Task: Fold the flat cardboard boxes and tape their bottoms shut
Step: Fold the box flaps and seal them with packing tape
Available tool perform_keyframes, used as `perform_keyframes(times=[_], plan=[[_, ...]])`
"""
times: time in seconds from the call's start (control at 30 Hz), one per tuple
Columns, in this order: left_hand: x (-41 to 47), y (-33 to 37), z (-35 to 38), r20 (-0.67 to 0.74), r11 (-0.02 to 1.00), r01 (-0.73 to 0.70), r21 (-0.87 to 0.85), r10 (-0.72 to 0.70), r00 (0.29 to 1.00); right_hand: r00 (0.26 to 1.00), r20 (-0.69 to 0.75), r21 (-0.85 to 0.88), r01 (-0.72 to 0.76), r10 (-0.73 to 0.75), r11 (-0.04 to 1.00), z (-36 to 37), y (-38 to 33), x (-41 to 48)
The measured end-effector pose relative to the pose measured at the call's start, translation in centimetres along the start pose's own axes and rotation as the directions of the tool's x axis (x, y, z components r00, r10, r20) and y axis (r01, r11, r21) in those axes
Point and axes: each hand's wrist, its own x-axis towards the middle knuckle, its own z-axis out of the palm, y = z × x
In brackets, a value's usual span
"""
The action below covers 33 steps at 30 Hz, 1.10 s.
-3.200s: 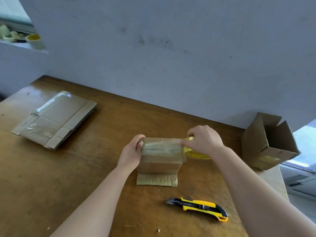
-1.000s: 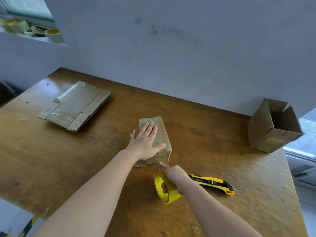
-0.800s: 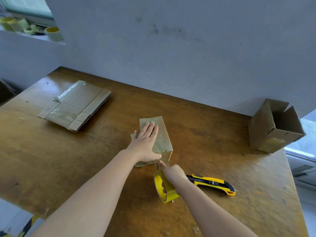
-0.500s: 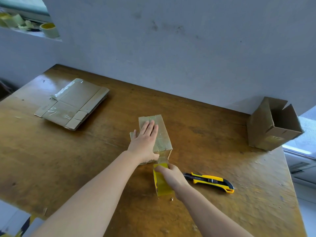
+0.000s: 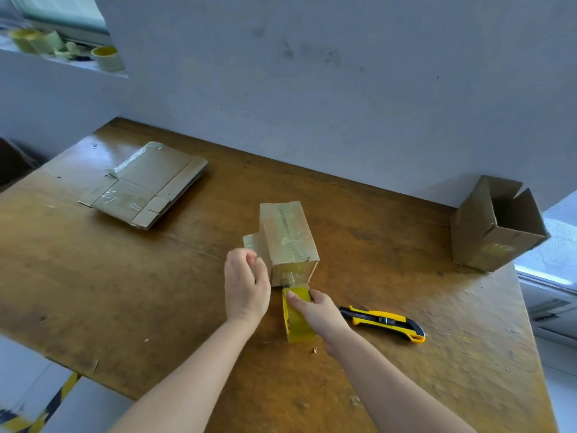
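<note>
A small folded cardboard box [image 5: 288, 235] stands in the middle of the wooden table [image 5: 93, 276], with clear tape along its top seam and down its near face. My left hand [image 5: 246, 285] hovers at the box's near left corner, fingers loosely curled, holding nothing. My right hand [image 5: 315, 310] grips a yellow tape roll [image 5: 296, 320] that stands on edge on the table right in front of the box. A short strip of tape runs from the roll to the box's near face.
A stack of flat cardboard boxes [image 5: 146, 182] lies at the back left. An assembled open box [image 5: 496, 226] lies on its side at the right edge. A yellow utility knife [image 5: 384, 323] lies right of my right hand. Spare tape rolls [image 5: 106, 57] sit on the sill.
My left hand has lifted off the top of the box and drawn back to its near left corner. My right hand has kept the roll low in front of the box.
</note>
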Motion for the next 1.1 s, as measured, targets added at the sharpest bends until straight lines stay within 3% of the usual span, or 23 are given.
perform_keyframes(times=[0.07,0.13,0.2,0.27,0.33,0.4,0.43,0.63,0.77,0.83,0.93,1.03,1.1], plan=[[-1.4,-0.1,0.6,0.174,0.980,0.201,0.003,-0.198,0.965,1.000,0.017,0.002,0.017,-0.017,1.000,-0.2,-0.1,-0.2],[-2.0,0.2,1.3,0.397,0.923,0.384,0.018,-0.359,0.845,0.998,0.048,-0.039,0.034,-0.032,0.999,-0.4,-0.3,-0.5],[-1.9,0.6,1.8,0.500,0.845,0.534,-0.008,-0.459,0.734,0.995,0.069,-0.079,0.073,-0.067,0.994,-0.8,-0.1,-0.6],[-1.8,1.0,2.2,0.509,0.802,0.595,-0.040,-0.496,0.703,0.990,-0.016,-0.116,0.135,-0.138,0.984,-1.8,0.1,-0.5],[-1.7,1.2,2.3,0.493,0.767,0.636,-0.078,-0.525,0.694,0.955,-0.176,-0.377,0.159,-0.239,0.912,-3.5,0.9,0.0],[-1.8,1.3,2.4,0.474,0.740,0.666,-0.096,-0.554,0.684,0.916,-0.247,-0.733,0.035,-0.315,0.679,-5.4,2.4,0.6],[-1.8,1.4,2.4,0.469,0.724,0.682,-0.103,-0.569,0.676,0.914,-0.258,-0.811,-0.027,-0.315,0.585,-6.2,3.3,0.9],[-1.9,1.7,2.6,0.474,0.663,0.735,-0.145,-0.605,0.639,0.912,-0.185,-0.919,-0.029,-0.366,0.393,-8.1,5.8,1.2],[-1.9,1.7,2.6,0.470,0.647,0.745,-0.162,-0.613,0.635,0.875,-0.156,-0.850,0.118,-0.459,0.514,-8.4,4.8,0.5],[-2.0,1.7,2.5,0.464,0.644,0.743,-0.182,-0.610,0.642,0.806,-0.112,-0.808,0.267,-0.581,0.526,-8.1,4.0,0.0],[-2.2,1.8,2.6,0.448,0.631,0.743,-0.223,-0.610,0.653,0.629,0.032,-0.832,0.447,-0.777,0.328,-7.4,2.1,-0.6],[-2.3,2.0,2.6,0.435,0.619,0.747,-0.243,-0.619,0.654,0.497,0.121,-0.888,0.441,-0.859,0.131,-6.5,0.1,-0.9],[-2.3,2.0,2.6,0.434,0.608,0.753,-0.252,-0.624,0.649,0.484,0.162,-0.910,0.409,-0.860,0.059,-6.1,-0.9,-1.0]])
